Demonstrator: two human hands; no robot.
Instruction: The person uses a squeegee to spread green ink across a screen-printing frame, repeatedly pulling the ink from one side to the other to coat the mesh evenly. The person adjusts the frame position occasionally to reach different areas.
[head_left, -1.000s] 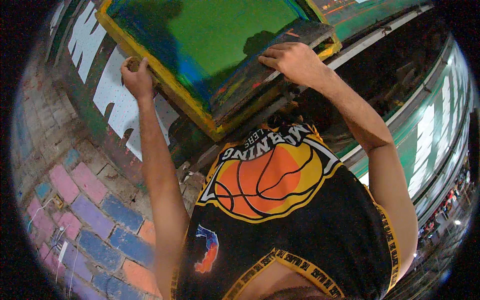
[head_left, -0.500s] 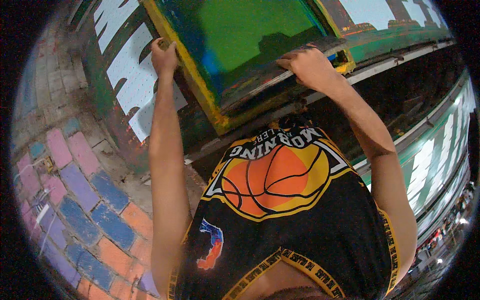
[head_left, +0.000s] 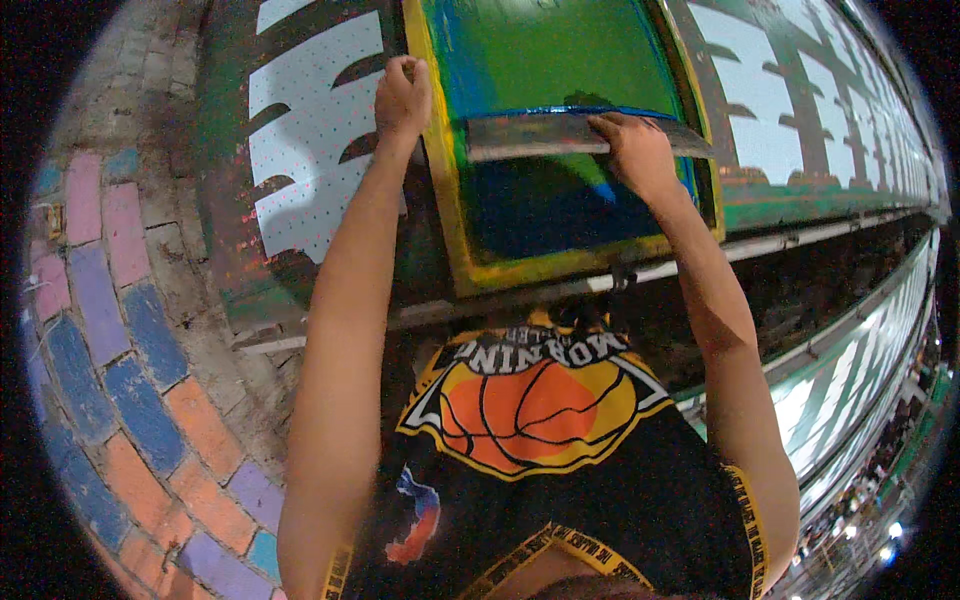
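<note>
Moved: since the earlier picture I see the printing screen (head_left: pixel 560 130) lying flat on the table (head_left: pixel 800 200).
Right hand (head_left: pixel 635 150): fingers pressed together on the scraper (head_left: pixel 540 135), which lies across the green mesh.
Left hand (head_left: pixel 402 95): fingers curled tight around the yellow frame's left edge.
Beside: white printed cloth (head_left: pixel 310 140), left of the screen.
</note>
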